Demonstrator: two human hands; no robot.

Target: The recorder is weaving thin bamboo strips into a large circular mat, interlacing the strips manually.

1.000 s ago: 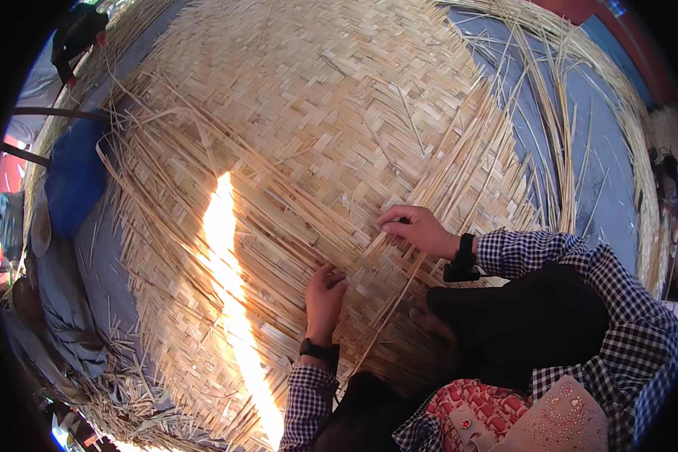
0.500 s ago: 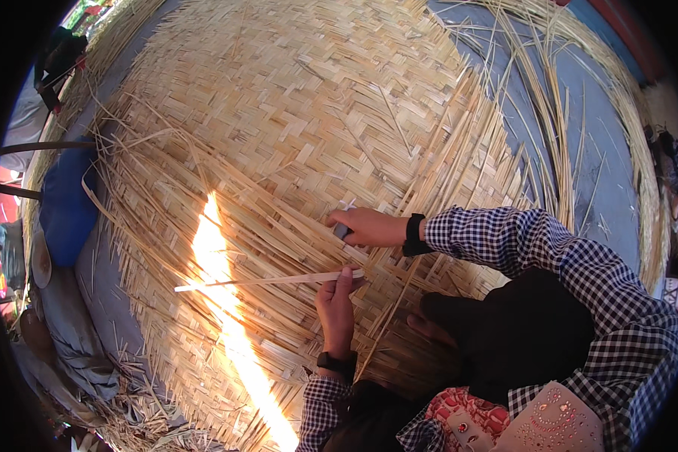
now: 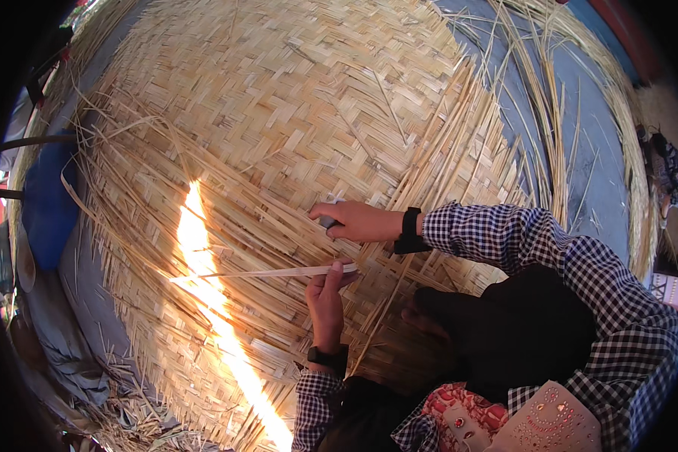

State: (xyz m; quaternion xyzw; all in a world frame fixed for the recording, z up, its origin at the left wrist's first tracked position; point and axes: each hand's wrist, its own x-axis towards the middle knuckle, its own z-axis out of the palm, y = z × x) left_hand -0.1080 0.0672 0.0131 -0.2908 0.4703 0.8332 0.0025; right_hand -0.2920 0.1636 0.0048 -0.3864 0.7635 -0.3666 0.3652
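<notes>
My left hand (image 3: 325,307) pinches a bundle of thin pale split strips (image 3: 267,272) between thumb and fingers. The strips stick out to the left, across a bright streak of sunlight. Above it, my right hand (image 3: 368,221) is closed round a small grey object (image 3: 328,221); most of this is covered by the fingers, so its kind cannot be made out. Beneath both hands spreads a large woven mat (image 3: 279,98) of pale flat strips. Long loose strip ends (image 3: 233,181) lie over its near part.
Loose strips (image 3: 554,143) lie along the grey floor (image 3: 603,188) at the right. A blue cloth-like thing (image 3: 49,203) is at the left edge. Scraps of strip (image 3: 139,422) are heaped at the lower left. My dark-clothed leg (image 3: 505,324) rests on the mat.
The view has shifted slightly, moving the mat leftward. My right hand has turned a little, and a small white bit beside its fingers no longer shows. My left hand keeps its hold on the strips.
</notes>
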